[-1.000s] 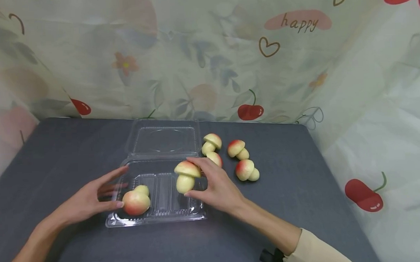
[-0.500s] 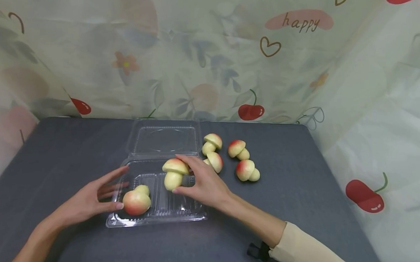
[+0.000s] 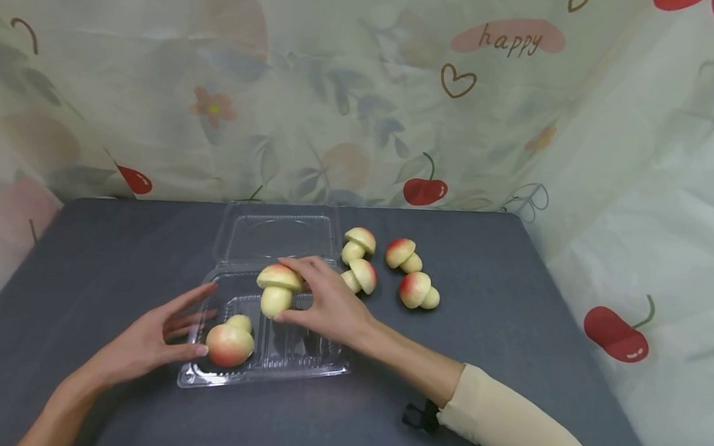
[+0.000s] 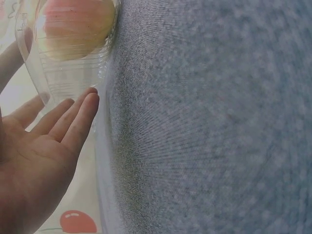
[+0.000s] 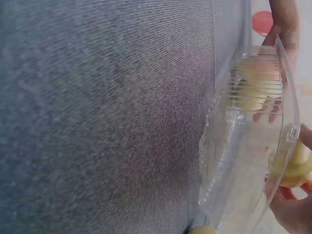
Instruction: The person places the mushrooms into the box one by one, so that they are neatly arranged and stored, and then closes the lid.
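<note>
In the head view my right hand [image 3: 330, 306] pinches a cream mushroom-shaped piece [image 3: 274, 298] with a red-tinted cap between thumb and fingers. It is held upright above the middle of an open clear plastic clamshell box [image 3: 279, 373]. A second mushroom-shaped piece [image 3: 229, 344] lies on its side at the left end of the box, its reddish cap toward me. My left hand [image 3: 151, 338] is at the box's left side, fingers spread and mostly straight, thumb tip at the rim by that piece. The left wrist view shows those fingers [image 4: 80, 122] against the box's outer wall.
The box's clear lid [image 3: 281, 239] is folded back toward the curtain. Right of the box, several more mushroom-shaped pieces [image 3: 415, 290] lie on the dark grey cloth [image 3: 485, 336]. A patterned curtain [image 3: 328, 86] closes off the back of the table.
My right hand has moved left over the box with the mushroom-shaped piece, uncovering more of a loose piece behind it. My left hand has stayed in place.
</note>
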### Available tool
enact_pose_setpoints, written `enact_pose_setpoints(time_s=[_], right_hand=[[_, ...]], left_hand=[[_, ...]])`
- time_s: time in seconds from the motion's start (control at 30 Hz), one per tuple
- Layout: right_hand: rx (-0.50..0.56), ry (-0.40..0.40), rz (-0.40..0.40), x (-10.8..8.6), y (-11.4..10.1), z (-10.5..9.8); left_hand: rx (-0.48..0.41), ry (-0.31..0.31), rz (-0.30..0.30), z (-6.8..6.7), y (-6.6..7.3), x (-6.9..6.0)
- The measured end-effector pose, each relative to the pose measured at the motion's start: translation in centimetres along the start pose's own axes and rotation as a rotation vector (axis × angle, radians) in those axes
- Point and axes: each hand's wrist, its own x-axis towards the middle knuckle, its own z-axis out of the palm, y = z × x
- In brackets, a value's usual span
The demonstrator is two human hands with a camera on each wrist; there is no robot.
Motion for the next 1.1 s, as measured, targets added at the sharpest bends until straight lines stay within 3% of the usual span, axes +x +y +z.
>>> enact_pose_setpoints(time_s=[0.3,0.67,1.1], right_hand=[[-0.030,-0.031,0.020,1.1,-0.2,1.0],[-0.058,-0.045,-0.025,2.7,-0.9,2.5],[-0.105,-0.044,0.058,2.8,-0.6,3.4]], left_hand=[[0.017,0.004,-0.026,0.1,0.0,0.1],[0.048,0.017,0.018,-0.6,0.6,-0.6],[0.016,0.014,0.038,0.2,-0.1,0.1]])
